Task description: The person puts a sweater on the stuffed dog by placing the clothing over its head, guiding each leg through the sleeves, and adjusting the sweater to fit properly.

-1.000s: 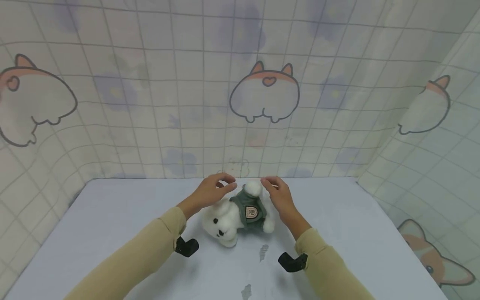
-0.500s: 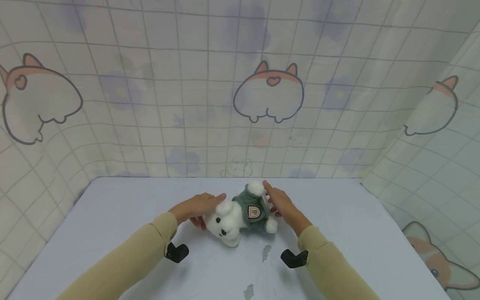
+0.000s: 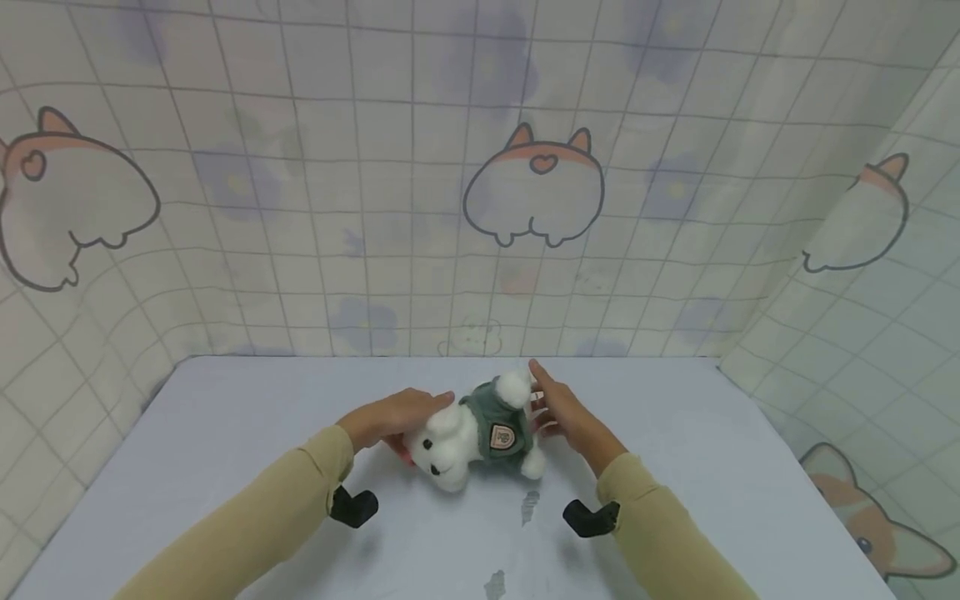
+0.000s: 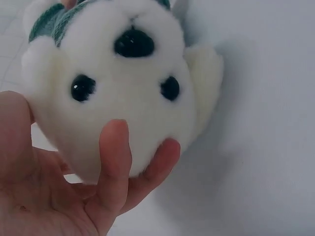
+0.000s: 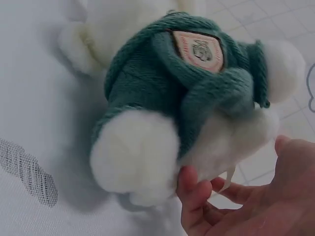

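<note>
A white plush dog (image 3: 453, 454) in a green knitted top lies on its side on the white table, its head toward the left. My left hand (image 3: 397, 417) holds the head, thumb on one side and bent fingers across the crown, as the left wrist view shows with the hand (image 4: 64, 196) around it. At the opposite end, my right hand (image 3: 566, 417) cups the dog's rear. In the right wrist view, curled fingertips of this hand (image 5: 256, 206) touch the white fur beside a foot (image 5: 135, 150), near a small pale tag (image 5: 229, 179). A badge (image 5: 199, 50) shows on the top.
The white table (image 3: 645, 417) bears grey patches (image 3: 529, 507) in front of the dog. Behind it and on both sides hangs a checked curtain (image 3: 405, 275) with corgi drawings. A black wrist mount (image 3: 354, 507) sits under each sleeve.
My left hand has come down from above the dog onto its head. My right hand has closed in on the rear. The dog has turned slightly and shifted a little left.
</note>
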Tool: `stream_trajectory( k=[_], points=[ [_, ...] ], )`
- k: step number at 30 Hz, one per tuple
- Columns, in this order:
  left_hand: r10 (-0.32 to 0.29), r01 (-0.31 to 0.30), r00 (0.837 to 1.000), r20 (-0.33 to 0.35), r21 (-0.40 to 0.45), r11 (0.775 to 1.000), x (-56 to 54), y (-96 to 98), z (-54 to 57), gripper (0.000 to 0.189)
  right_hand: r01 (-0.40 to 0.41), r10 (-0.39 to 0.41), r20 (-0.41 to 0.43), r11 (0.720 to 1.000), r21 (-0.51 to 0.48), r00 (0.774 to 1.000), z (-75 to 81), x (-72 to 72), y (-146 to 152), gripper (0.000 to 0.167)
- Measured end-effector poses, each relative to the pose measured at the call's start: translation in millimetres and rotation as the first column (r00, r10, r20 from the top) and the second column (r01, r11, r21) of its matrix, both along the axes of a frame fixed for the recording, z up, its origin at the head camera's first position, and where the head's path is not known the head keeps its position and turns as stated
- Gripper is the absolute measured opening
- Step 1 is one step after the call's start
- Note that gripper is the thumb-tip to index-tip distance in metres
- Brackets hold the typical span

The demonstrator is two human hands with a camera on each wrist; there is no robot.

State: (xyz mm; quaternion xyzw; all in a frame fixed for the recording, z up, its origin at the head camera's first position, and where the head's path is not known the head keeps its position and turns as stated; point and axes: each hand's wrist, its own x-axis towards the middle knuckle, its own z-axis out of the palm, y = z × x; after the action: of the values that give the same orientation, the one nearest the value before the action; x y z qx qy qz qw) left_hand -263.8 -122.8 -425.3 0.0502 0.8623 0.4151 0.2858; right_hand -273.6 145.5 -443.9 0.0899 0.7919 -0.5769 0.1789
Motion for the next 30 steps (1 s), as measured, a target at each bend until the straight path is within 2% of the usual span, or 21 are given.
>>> stream_trajectory(
  k=[3, 7, 10, 14, 18, 22, 26, 30],
  points=[
    [0.017, -0.017, 0.999, -0.043, -0.009, 1.000, -0.5, -3.7, 5.4, 0.058, -0.007, 0.007, -0.004, 0.998, -0.058, 1.000, 0.9, -0.2, 2, 0.086],
    [0.054, -0.056, 0.991, -0.120, -0.009, 0.998, -4.3, -6.9, 13.6, 0.052, -0.033, 0.029, -0.045, 0.995, -0.097, 0.999, 5.6, -0.9, 1, 0.075],
    [0.093, -0.096, 0.978, -0.188, -0.006, 0.995, -8.3, -9.4, 14.6, 0.055, -0.083, 0.076, -0.102, 0.994, -0.070, 0.992, 10.1, -1.3, 0, 0.066],
    [0.154, -0.163, 0.955, -0.253, -0.016, 0.986, -12.2, -14.6, 14.5, 0.070, -0.127, 0.121, -0.146, 0.992, -0.029, 0.982, 16.1, 0.5, -1, 0.061],
    [0.189, -0.205, 0.937, -0.294, -0.025, 0.978, -14.3, -18.6, 19.6, 0.082, -0.156, 0.151, -0.183, 0.988, -0.012, 0.971, 17.8, 3.4, -2, 0.065],
    [0.190, -0.211, 0.921, -0.339, -0.026, 0.977, -15.1, -20.2, 25.8, 0.084, -0.185, 0.188, -0.232, 0.982, 0.039, 0.954, 13.6, 6.1, -3, 0.072],
    [0.185, -0.208, 0.890, -0.417, -0.010, 0.978, -16.1, -19.5, 31.7, 0.081, -0.205, 0.214, -0.258, 0.977, 0.063, 0.942, 6.5, 8.5, -4, 0.071],
    [0.157, -0.183, 0.835, -0.528, 0.004, 0.983, -17.7, -16.5, 39.8, 0.077, -0.193, 0.247, -0.327, 0.963, 0.190, 0.912, 1.5, 15.1, -11, 0.071]
  ],
)
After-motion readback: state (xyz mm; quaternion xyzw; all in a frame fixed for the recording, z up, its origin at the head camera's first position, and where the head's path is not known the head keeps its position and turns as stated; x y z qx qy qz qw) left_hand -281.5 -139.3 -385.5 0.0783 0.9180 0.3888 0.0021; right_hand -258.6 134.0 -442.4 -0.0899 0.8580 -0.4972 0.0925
